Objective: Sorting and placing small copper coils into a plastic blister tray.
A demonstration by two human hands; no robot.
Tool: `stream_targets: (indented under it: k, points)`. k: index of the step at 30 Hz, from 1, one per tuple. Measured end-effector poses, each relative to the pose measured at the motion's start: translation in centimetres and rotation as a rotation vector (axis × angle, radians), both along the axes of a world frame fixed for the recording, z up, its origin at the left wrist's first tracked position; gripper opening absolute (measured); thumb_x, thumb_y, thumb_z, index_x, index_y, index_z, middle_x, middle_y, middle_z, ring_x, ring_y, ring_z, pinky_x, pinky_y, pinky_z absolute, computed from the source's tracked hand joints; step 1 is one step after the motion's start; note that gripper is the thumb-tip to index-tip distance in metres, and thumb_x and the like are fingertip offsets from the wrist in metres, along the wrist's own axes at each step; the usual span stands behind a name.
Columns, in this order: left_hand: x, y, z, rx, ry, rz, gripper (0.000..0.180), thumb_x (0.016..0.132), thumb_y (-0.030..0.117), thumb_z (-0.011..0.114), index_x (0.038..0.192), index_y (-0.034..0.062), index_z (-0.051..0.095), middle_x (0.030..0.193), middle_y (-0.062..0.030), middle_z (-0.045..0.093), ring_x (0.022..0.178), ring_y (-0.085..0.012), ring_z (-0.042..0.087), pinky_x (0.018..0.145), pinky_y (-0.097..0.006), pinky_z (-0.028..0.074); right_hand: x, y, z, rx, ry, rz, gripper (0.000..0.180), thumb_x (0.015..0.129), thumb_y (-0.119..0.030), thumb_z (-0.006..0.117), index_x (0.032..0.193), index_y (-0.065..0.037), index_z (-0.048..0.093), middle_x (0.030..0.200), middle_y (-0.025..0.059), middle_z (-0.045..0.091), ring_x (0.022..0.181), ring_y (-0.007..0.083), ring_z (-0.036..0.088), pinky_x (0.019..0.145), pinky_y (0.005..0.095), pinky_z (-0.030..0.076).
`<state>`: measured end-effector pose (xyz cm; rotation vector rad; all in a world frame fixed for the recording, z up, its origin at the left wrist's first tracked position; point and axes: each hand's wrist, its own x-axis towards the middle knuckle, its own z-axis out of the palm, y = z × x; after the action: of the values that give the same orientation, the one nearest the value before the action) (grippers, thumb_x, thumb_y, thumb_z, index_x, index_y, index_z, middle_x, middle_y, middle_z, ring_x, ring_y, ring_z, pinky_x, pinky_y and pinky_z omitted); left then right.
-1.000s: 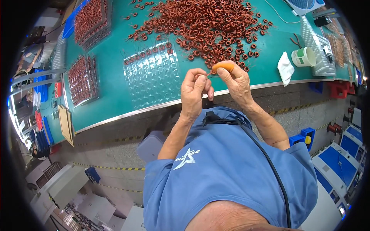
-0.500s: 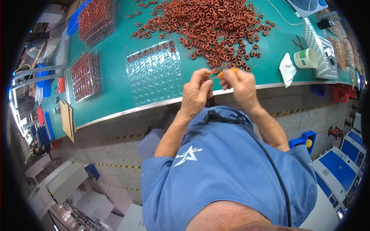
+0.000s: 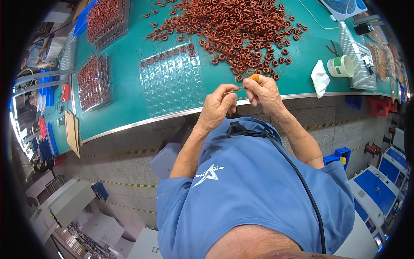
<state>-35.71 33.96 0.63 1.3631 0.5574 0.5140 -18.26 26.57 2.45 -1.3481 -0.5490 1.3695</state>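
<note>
Over the table's near edge my two hands meet. My left hand [image 3: 218, 106] is closed, thumb against fingers, on a small copper-wound ring coil whose reddish wires [image 3: 233, 90] stick out toward the right; most of the coil is hidden by the fingers. Gripped in my right hand [image 3: 266, 96] is a tool with an orange handle [image 3: 255, 78]; its working end is hard to make out beside the wires. Just beyond lies a big heap of copper ring coils [image 3: 241, 34]. To the left, a see-through blister tray [image 3: 171, 88] carries coils along its far edge.
Filled coil trays [image 3: 92, 82] stand at the left of the green table [image 3: 125, 116], with another stack [image 3: 105, 21] behind. At right are a white cloth [image 3: 320, 79], a white tub [image 3: 340, 67] and dark-red-handled pliers [image 3: 333, 48]. A cardboard piece [image 3: 72, 133] leans at the left edge.
My right hand has turned, and the orange handle now points up and away instead of sideways. The wires between the hands show more plainly. My left hand has barely moved.
</note>
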Motion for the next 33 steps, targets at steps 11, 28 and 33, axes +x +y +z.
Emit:
stream_targets:
  k: [11, 28, 33]
  points:
    - [-1.1, 0.3, 2.1, -0.081, -0.040, -0.072, 0.023, 0.097, 0.019, 0.053, 0.111, 0.0006, 0.057, 0.071, -0.0004, 0.057, 0.060, -0.0067, 0.055, 0.055, -0.023, 0.047, -1.4, -0.1, 0.0, 0.065, 0.089, -0.096, 0.019, 0.090, -0.019, 0.062, 0.094, -0.001, 0.059, 0.062, 0.0029, 0.056, 0.044, 0.0074, 0.049, 0.039, 0.0182, 0.036]
    - [0.3, -2.3, 3.3, -0.281, -0.152, 0.231, 0.017, 0.099, 0.016, 0.046, 0.104, 0.0021, 0.053, 0.063, -0.0019, 0.051, 0.049, -0.0076, 0.050, 0.043, -0.021, 0.037, -2.5, 0.5, 2.1, 0.203, -0.036, -0.090, 0.019, 0.096, -0.017, 0.057, 0.103, 0.000, 0.062, 0.072, 0.0016, 0.060, 0.056, 0.0060, 0.051, 0.050, 0.0192, 0.040]
    - [0.9, -2.3, 2.0, -0.344, -0.095, 0.217, 0.017, 0.098, 0.016, 0.046, 0.102, 0.0011, 0.053, 0.061, -0.0027, 0.051, 0.049, -0.0085, 0.050, 0.042, -0.022, 0.037, -1.7, -0.1, 0.2, 0.225, -0.126, -0.081, 0.020, 0.096, -0.021, 0.058, 0.099, -0.001, 0.063, 0.073, 0.0025, 0.063, 0.058, 0.0055, 0.055, 0.050, 0.0181, 0.039]
